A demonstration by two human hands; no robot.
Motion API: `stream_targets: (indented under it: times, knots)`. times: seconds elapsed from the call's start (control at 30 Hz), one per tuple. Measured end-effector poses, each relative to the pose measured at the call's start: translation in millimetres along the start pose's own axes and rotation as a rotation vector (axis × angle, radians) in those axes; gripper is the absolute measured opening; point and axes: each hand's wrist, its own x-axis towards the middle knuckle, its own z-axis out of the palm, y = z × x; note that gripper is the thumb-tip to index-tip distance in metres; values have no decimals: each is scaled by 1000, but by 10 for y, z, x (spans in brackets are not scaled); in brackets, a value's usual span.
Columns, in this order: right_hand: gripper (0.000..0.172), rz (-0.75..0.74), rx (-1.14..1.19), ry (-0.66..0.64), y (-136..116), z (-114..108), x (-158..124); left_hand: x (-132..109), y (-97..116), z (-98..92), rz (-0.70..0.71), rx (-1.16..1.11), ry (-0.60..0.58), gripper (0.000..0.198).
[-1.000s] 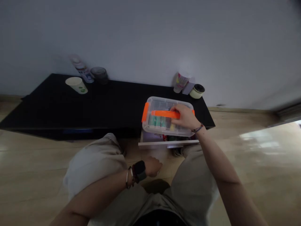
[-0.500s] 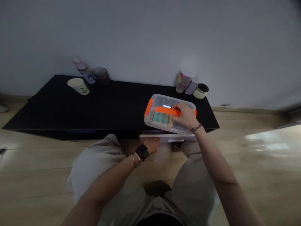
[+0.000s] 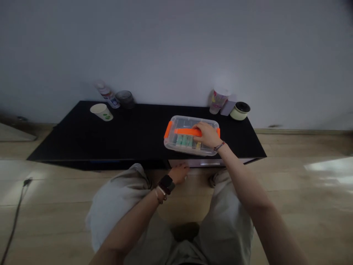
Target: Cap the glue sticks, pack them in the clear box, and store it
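A clear plastic box (image 3: 179, 144) with orange latches and an orange handle (image 3: 184, 131) sits on the black cabinet top, near its front edge. Coloured items show dimly through its lid. My right hand (image 3: 206, 134) lies over the handle and grips it. Below, my left hand (image 3: 178, 173) hangs just in front of the cabinet's closed drawer (image 3: 193, 162), holding nothing, with its fingers curled out of sight.
Along the wall stand a paper cup (image 3: 101, 112) on its side, a spray bottle (image 3: 108, 95), a dark jar (image 3: 125, 99), a plastic cup (image 3: 220, 101) and a pale round tin (image 3: 239, 111). A black cable (image 3: 16, 217) lies on the wooden floor.
The drawer has gone from open to shut. The box now sits lower on the cabinet top, and my left hand has risen to the drawer front.
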Motion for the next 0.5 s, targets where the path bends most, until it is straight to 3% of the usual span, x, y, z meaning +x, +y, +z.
stream_targets:
  times: [0.07,0.13,0.2,0.3,0.4,0.5]
  knots:
    - [31,-48,0,-9,29,68,106,-177,-8,-354,129,-115,-72,39]
    - [36,-106,10,-14,40,126,195,-360,-64,-804,339,-398,-1,36]
    - [40,-149,28,-18,36,160,260,-495,-171,-1263,301,-466,245,36]
    - [40,-154,64,-1,41,143,303,-547,-394,-1748,11,-227,658,39]
    - [34,-22,42,138,117,54,264,-451,-601,-1849,-273,-14,822,46]
    - [36,270,-56,248,253,-35,170,-313,-732,-1709,-452,-58,735,51]
